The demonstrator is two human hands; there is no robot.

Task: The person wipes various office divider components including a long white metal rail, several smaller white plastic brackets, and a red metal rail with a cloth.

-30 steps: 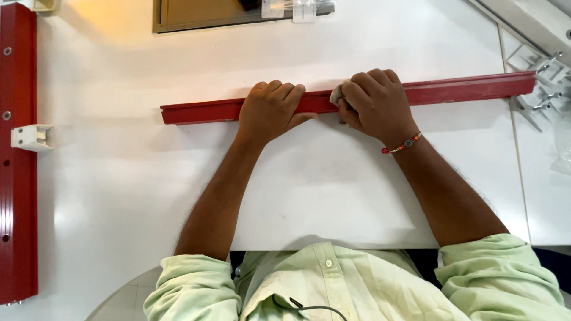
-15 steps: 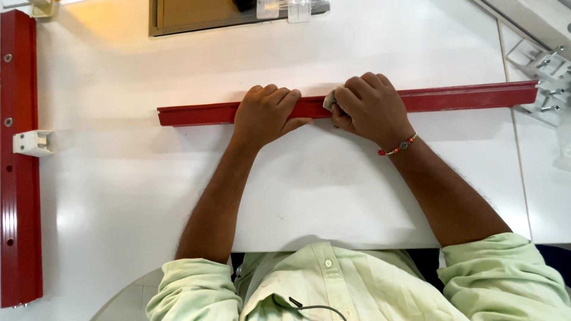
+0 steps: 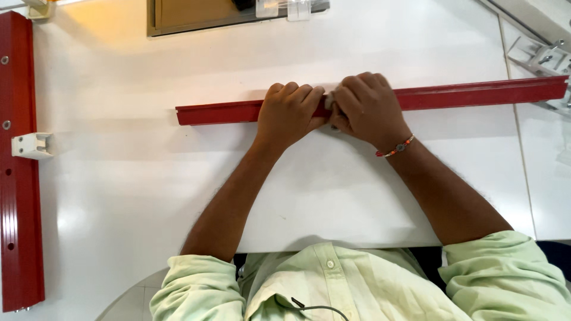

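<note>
My left hand and right hand are gripping the red rail | risk: its long unsupported end tipping off the white table, pinching my fingers.

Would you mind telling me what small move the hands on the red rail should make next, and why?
Probably steady the red rail with the left hand while the right hand presses at the middle; both hands meet there, over something small I cannot make out.

Pale green buttoned shirt, sleeves rolled above elbows, beaded bracelet on right wrist, thin grey cable at chest
</note>
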